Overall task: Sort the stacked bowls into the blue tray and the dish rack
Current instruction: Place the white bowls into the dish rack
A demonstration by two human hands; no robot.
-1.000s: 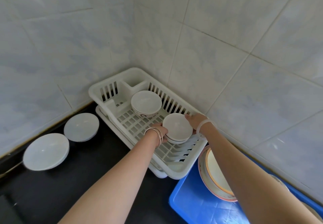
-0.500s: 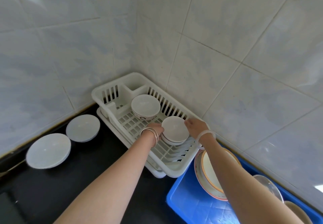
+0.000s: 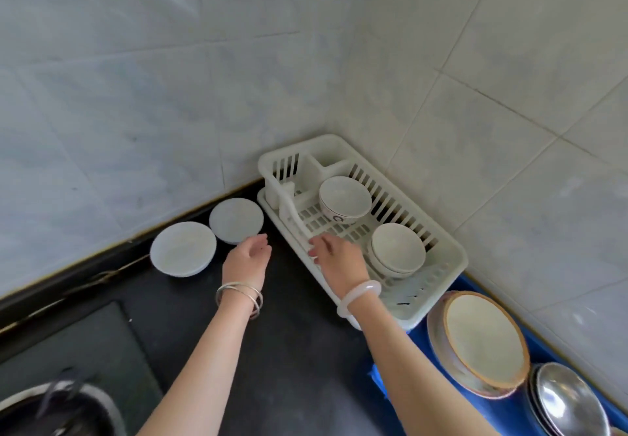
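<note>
A white dish rack [image 3: 445, 267] stands in the tiled corner. Inside it sit a far white bowl [image 3: 344, 199] and a nearer short stack of white bowls [image 3: 397, 248]. Two white bowls rest on the black counter to the left: one [image 3: 183, 248] nearer me, one [image 3: 236, 219] by the rack. My left hand [image 3: 246, 260] hovers empty over the counter just right of those bowls, fingers apart. My right hand [image 3: 334, 258] is over the rack's near rim, empty and spread. The blue tray [image 3: 380, 381] lies at the lower right.
In the blue tray lean stacked orange-rimmed plates [image 3: 482, 343] and metal dishes [image 3: 567, 401]. A dark sink [image 3: 71, 354] with a metal pot [image 3: 54, 412] lies at the lower left. Tiled walls close the corner behind the rack.
Both hands have let go of the bowl stack, which now rests in the rack, and moved left toward the counter bowls. The camera has swung left and down.
</note>
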